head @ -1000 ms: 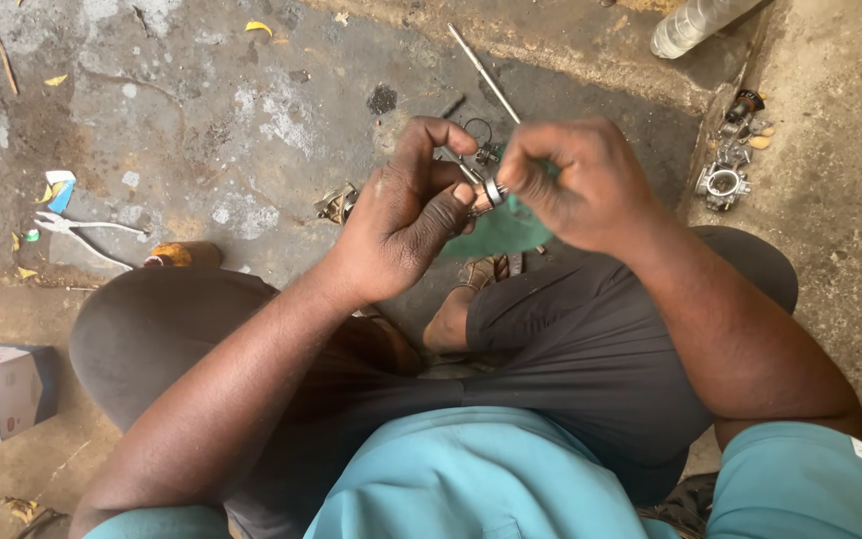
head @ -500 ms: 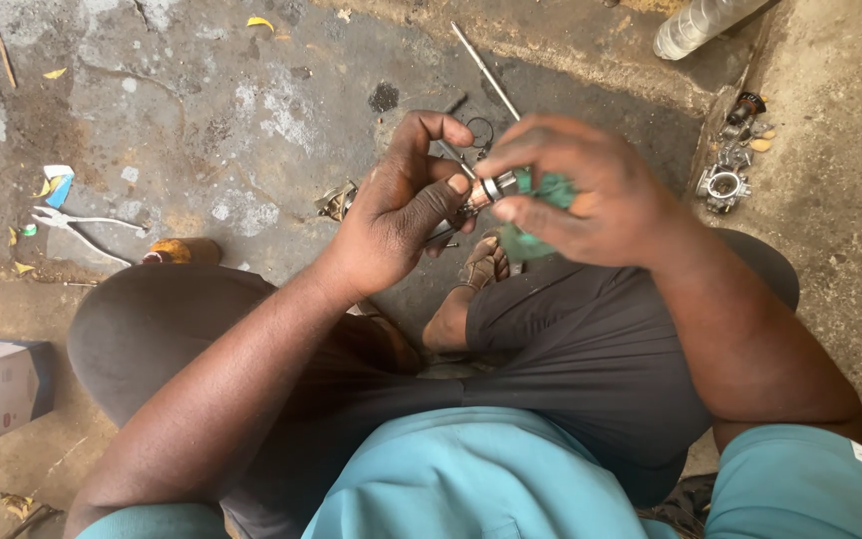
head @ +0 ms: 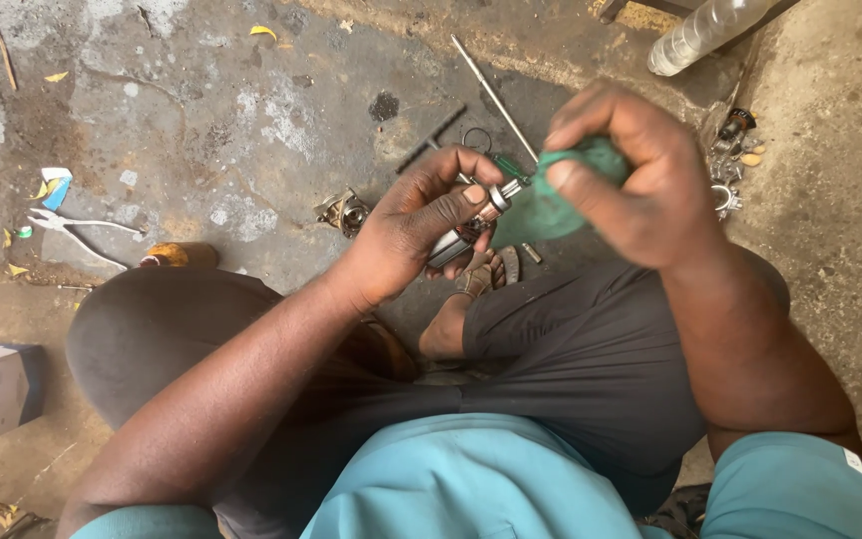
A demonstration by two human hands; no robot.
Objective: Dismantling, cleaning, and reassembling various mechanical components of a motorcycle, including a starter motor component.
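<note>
**Ann:** Head view gives us the small metal cylinder (head: 471, 225) dead centre, held up over the person's lap, its ringed silver end turned toward the green cloth (head: 551, 200).

**Bo:** And the left hand (head: 416, 235) is clamped round the cylinder's body, thumb on top. Looks like a steadying grip, so the end stays put.

**Ann:** Right hand (head: 641, 175) is curled tight on the cloth, bunching it against that end. I'd judge the wad is pressed there to rub it.

**Bo:** Just beyond the cylinder, on the concrete floor (head: 202, 120), lie a thin metal rod (head: 491, 95) and a dark T-shaped tool (head: 431, 140), close enough to grab, I'd guess.

**Ann:** Left of the cylinder, a small metal fitting (head: 343, 212); farther left, pliers (head: 77, 232).

**Bo:** Beyond it to the right, a clear plastic bottle (head: 700, 35) and a cluster of small metal parts (head: 725, 165).
</note>
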